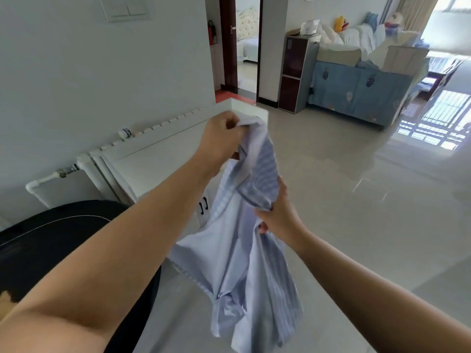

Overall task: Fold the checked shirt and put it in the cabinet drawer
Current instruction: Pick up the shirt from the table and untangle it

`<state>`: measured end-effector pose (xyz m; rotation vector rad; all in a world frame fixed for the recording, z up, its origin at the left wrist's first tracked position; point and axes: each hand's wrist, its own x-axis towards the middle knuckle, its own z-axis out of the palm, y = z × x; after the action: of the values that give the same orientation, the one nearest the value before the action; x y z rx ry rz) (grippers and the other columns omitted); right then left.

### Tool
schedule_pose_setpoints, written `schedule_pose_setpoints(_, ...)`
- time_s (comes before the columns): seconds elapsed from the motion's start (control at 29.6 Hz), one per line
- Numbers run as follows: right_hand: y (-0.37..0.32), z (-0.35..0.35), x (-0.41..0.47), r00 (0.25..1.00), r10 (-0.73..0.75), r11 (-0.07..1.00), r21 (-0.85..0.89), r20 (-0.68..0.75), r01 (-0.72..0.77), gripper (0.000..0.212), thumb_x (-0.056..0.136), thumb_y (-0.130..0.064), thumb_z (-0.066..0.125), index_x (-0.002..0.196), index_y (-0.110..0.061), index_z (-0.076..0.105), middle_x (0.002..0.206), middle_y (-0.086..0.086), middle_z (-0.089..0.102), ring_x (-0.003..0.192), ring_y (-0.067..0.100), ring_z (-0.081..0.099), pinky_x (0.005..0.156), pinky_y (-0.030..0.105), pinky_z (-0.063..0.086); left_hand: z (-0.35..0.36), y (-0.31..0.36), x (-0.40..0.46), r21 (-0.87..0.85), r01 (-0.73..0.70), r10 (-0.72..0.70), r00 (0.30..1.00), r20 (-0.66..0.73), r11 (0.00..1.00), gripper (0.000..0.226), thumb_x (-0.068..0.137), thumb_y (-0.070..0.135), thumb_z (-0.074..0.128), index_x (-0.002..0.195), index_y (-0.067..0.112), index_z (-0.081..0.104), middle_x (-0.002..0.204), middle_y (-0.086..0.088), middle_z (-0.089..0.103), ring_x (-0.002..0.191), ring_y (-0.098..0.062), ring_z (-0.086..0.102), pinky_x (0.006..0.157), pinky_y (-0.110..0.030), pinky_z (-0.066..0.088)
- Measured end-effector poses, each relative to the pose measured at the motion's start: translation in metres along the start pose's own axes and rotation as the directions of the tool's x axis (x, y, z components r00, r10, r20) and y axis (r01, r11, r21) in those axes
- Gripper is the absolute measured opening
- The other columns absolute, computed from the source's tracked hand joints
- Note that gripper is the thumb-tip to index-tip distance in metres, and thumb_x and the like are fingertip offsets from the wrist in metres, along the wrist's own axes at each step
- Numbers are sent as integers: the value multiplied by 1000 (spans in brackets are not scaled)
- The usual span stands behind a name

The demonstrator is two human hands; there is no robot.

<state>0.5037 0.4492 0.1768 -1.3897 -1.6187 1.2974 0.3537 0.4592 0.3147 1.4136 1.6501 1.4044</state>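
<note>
The pale blue shirt [239,250] with fine stripes hangs unfolded and crumpled in mid-air just in front of the white cabinet [163,159], its upper part bunched, its tails dangling loose toward the floor.

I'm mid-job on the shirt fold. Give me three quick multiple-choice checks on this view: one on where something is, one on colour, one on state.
1. Where is the shirt?
A. Flat on the cabinet top
B. Held up in the air in front of the white cabinet
C. Lying on the floor

2. What colour is the shirt?
A. Red and black
B. Light blue and white
C. Dark green

3. What state is the shirt in?
A. Unfolded and bunched, hanging loose
B. Folded into a neat rectangle
C. Rolled into a tight tube

Answers:
1. B, since the left hand grips its upper end and the right hand grips it lower down, with the rest dangling clear of any surface.
2. B, as the cloth shows pale blue with white lines.
3. A, as the fabric droops in uneven creases below both hands.
</note>
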Motion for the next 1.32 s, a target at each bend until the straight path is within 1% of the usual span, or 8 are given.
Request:
schedule_pose_setpoints(0.24, -18, 40, 8, 999, -24, 999, 27, 33, 23, 51, 81, -24, 72, 122, -8, 46, 79, 7, 66, 60, 24, 70, 57, 37, 60, 8, 11, -29, 131, -319, 252, 895, 368, 939, 22, 88, 15, 65, 68, 14, 55, 67, -1, 53, 63, -12, 49, 59, -20, 44)
schedule_pose_setpoints(0.34, -28, 44, 9, 995, -70, 987, 138, -69, 79, 10, 86, -18, 65, 80, -11, 61, 69, 16, 66, 56, 29, 67, 61, 42, 60, -4, 4, -38, 74, -325, 271, 877, 396, 943, 16, 87, 15, 66, 74, 11, 58, 71, -2, 56, 67, -11, 52, 64, -18, 44)
schedule_pose_setpoints(0.47, -37, 40, 10, 970, -93, 960, 239, -223, 146, 17, 89, -9, 60, 72, -6, 62, 61, 8, 61, 45, 11, 58, 44, 24, 52, -29, -34, -49, -149, -235, 272, 905, 327, 960, 37, 76, 22, 76, 109, 25, 58, 111, -2, 60, 96, -7, 59, 82, -19, 49)
schedule_pose_setpoints(0.64, -56, 26, 19, 963, -35, 935, 331, -267, 126, 25, 86, -16, 65, 63, -9, 58, 54, 5, 55, 51, 20, 55, 50, 28, 50, -47, -167, -64, 428, 53, -219, 911, 350, 902, 99, 70, 52, 76, 148, 19, 26, 151, 0, 32, 138, -18, 32, 115, -39, 26)
schedule_pose_setpoints(0.74, -77, 22, 21, 967, -10, 905, 410, -253, 117, 31, 85, -18, 67, 59, -13, 50, 48, 1, 48, 43, 14, 46, 43, 22, 41, -44, -214, -76, 430, 221, -384, 857, 343, 876, 61, 81, 47, 68, 130, 15, 53, 128, 4, 56, 114, -14, 51, 99, -35, 40)
schedule_pose_setpoints(0.91, -100, 12, 27, 946, 121, 841, 537, -300, 63, 25, 87, -17, 63, 67, -14, 48, 45, 0, 41, 33, 8, 37, 38, 18, 32, -28, -203, -95, 402, 109, -144, 988, 57, 909, 18, 97, 24, 50, 97, 6, 54, 81, -15, 64, 71, -30, 59, 62, -35, 42)
schedule_pose_setpoints(1.15, -111, 26, 20, 954, 141, 754, 653, -266, 71, 9, 91, -13, 56, 85, -7, 58, 47, 3, 54, 40, 12, 50, 46, 21, 48, 0, -204, -142, 517, -340, 314, 939, 140, 785, 23, 94, 24, 40, 117, 27, 41, 111, -6, 68, 57, -32, 66, 48, -29, 45)
schedule_pose_setpoints(1.32, -121, 35, 11, 965, 137, 719, 693, -225, 59, 15, 93, -14, 55, 80, -7, 55, 42, 0, 57, 45, 12, 56, 60, 26, 56, -1, -213, -150, 481, -233, 181, 972, 153, 845, 28, 95, 26, 51, 119, 32, 37, 119, -5, 58, 71, -35, 63, 57, -27, 35)
